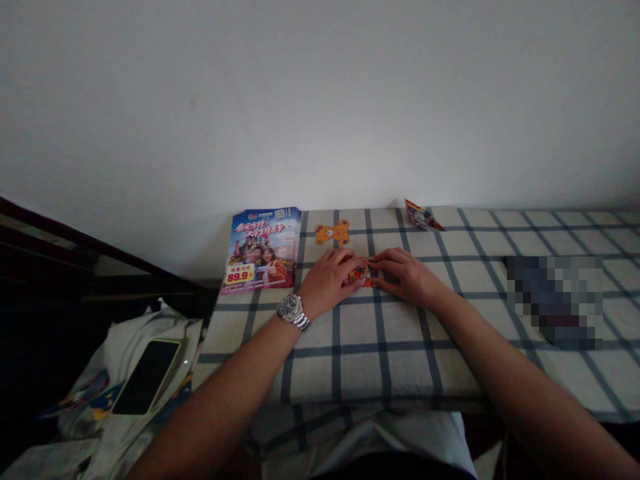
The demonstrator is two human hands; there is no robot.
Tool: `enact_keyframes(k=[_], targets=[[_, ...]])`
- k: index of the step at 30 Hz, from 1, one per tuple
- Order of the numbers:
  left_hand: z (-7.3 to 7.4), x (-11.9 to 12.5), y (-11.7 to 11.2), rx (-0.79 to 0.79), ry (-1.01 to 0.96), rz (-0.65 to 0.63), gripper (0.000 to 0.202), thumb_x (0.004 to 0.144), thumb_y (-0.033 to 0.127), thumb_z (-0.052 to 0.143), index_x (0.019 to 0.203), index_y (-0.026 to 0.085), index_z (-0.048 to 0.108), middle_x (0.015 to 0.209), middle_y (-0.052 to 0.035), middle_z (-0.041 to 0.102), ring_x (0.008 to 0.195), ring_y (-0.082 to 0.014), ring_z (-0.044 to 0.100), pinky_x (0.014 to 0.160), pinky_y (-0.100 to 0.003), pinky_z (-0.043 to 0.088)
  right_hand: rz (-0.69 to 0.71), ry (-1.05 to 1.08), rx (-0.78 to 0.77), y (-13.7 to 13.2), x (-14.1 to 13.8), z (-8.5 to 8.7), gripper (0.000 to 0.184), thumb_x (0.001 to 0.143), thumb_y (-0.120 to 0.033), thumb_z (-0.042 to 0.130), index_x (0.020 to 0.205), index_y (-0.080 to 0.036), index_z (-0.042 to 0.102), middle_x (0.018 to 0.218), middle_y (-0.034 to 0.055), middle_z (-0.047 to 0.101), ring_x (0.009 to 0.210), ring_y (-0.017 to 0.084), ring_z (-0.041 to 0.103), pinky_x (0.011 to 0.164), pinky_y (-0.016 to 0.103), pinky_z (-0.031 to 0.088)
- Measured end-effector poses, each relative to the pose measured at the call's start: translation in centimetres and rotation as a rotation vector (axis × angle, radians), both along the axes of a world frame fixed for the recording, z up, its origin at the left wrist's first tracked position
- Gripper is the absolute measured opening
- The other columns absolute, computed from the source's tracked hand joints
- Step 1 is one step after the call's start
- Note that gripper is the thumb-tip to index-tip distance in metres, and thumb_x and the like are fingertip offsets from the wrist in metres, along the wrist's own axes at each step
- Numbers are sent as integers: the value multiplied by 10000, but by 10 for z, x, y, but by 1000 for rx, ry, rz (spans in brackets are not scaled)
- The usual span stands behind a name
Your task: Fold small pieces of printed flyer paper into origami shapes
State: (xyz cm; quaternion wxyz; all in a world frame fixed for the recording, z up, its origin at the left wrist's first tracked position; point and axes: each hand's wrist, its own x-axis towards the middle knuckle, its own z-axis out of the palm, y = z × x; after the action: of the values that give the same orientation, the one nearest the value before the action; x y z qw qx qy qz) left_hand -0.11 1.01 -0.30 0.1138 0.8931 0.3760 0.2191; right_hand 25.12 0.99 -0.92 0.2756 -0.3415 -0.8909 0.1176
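Observation:
On the checked tablecloth lies a small piece of red and orange printed paper [369,281], which looks folded. My left hand [331,275], with a metal watch [293,311] on its wrist, grips the paper's left side between thumb and fingers. From the other side my right hand [406,275] has its thumb and fingertips closed on the right edge. Much of the paper is hidden under my fingers. Just beyond my left hand is a flat orange bear figure [333,233].
A stack of printed flyers [263,250] sits at the table's left edge. A folded, pointed printed paper [423,217] stands near the wall [320,107]. A pixelated dark item [555,303] is at the right. A phone [147,377] lies on fabric at lower left.

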Motion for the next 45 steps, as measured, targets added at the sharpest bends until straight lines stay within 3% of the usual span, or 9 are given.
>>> enact_keyframes(k=[13, 18, 31, 39, 45], targets=[[-5, -4, 2, 23, -1, -19, 376, 995, 365, 642, 1356, 257, 645, 1282, -86, 592, 1203, -274, 559, 1082, -492, 510, -18, -13, 27, -1, -4, 0, 198, 938, -298, 722, 1119, -220, 704, 1142, 119, 705, 1069, 295, 664, 931, 491, 599], [-2, -9, 4, 21, 25, -69, 390, 1008, 303, 609, 1396, 260, 624, 1299, -95, 584, 1194, -273, 555, 1078, -504, 509, -25, -11, 31, -1, -5, 0, 199, 934, -291, 728, 1115, -213, 698, 1130, 116, 706, 1066, 293, 662, 936, 483, 597], [-4, -8, 3, 4, -4, -51, 423, 976, 302, 652, 1395, 259, 612, 1304, -92, 572, 1226, -278, 542, 1099, -510, 504, -34, -10, 19, -1, -4, -3, 214, 935, -307, 728, 1130, -224, 700, 1147, 111, 707, 1079, 296, 659, 941, 497, 593], [4, -16, 3, -30, -19, -130, 466, 974, 147, 558, 1423, 267, 575, 1345, -86, 577, 1250, -262, 550, 1121, -508, 497, -33, -5, 15, -1, -5, -1, 199, 934, -293, 726, 1123, -232, 709, 1136, 107, 705, 1072, 294, 663, 939, 487, 592], [3, -18, 4, -21, 12, -127, 499, 961, 156, 597, 1449, 256, 561, 1368, -90, 563, 1278, -261, 533, 1144, -495, 480, -34, 0, -2, -1, -5, -2, 211, 927, -297, 732, 1127, -230, 715, 1142, 109, 708, 1075, 292, 660, 940, 486, 591]])
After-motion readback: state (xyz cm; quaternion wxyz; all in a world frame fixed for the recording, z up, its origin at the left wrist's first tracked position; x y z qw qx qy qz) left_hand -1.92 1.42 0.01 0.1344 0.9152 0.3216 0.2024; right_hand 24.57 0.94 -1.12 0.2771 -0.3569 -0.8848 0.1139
